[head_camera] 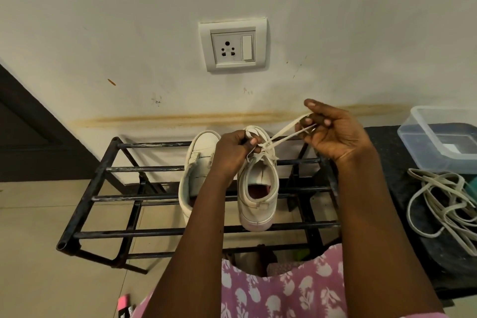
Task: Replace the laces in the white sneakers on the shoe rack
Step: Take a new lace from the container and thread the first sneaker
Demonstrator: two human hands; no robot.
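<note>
Where the two strands of the lace [285, 133] leave the eyelets, the left hand [232, 153] pinches them between thumb and fingers. It sits right on top of the sneaker [258, 188], which stands on the shoe rack [103, 170] with its heel towards the person. From that sneaker the strands run taut, up and off to the right, into the right hand [333, 134], whose curled fingers grip them. I'd judge any tightening must pull along that slanting line. The second sneaker [200, 152] stands just left.
</note>
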